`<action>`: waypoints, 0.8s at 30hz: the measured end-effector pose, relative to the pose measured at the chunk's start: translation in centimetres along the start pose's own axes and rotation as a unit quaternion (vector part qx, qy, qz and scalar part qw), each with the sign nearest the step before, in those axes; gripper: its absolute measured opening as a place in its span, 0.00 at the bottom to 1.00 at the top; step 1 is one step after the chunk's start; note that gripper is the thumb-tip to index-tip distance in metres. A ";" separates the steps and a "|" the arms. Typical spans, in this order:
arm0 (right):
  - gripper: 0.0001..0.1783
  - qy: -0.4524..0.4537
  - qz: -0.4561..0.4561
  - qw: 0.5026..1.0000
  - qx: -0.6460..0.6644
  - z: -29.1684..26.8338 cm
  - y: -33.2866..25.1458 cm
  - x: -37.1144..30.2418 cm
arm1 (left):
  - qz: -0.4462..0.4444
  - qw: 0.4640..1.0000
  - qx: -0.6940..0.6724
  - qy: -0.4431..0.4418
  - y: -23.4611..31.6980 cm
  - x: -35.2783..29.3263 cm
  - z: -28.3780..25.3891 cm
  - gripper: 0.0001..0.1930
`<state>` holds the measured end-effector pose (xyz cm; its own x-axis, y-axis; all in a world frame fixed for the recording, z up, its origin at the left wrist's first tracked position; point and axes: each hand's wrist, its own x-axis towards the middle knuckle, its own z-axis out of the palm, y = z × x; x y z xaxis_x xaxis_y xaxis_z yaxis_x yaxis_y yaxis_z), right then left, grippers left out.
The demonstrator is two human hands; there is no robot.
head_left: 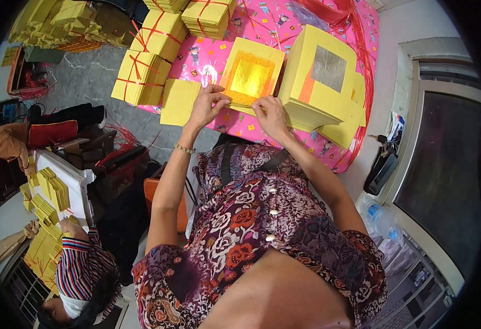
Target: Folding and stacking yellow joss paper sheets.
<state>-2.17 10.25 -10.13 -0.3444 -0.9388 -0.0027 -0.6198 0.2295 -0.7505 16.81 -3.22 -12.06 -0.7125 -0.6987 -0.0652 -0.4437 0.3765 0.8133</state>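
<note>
A stack of yellow paper (253,74) with a gold foil square and orange border on top lies before me on the table. My left hand (209,104) pinches its near left corner, thumb and forefinger together. At the near right corner my right hand (271,113) grips the edge with bent fingers. Just right of it stands a taller stack of yellow paper (295,82) whose top sheet bears a silver square. A flat piece of yellow paper (178,104) lies left of my left hand. How many sheets my fingers hold cannot be made out.
Yellow bundles (136,88) tied with red strips stand at the table's left edge. Red strips (366,66) hang along the right side of the pink patterned tablecloth (336,156). At lower left, a person in a striped sleeve (78,257) works by another table with yellow paper.
</note>
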 end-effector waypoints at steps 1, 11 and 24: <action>0.08 -0.003 0.004 1.000 -0.001 -0.1 0.1 0.0 | 0.000 1.000 -0.001 0.001 0.1 0.1 0.1 0.08; 0.08 -0.011 0.024 0.999 -0.025 -0.1 -0.6 0.5 | 0.010 0.998 0.014 -0.059 -1.0 2.3 -1.0 0.08; 0.12 -0.047 0.076 0.994 -0.059 -0.5 -0.5 1.1 | 0.012 0.991 -0.040 -0.128 -1.2 4.2 -1.1 0.07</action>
<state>-2.60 9.20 -9.40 -0.3763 -0.9095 -0.1764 -0.6464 0.3942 -0.6533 14.97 -7.26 -12.71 -0.8409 -0.5099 -0.1813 -0.3881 0.3346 0.8588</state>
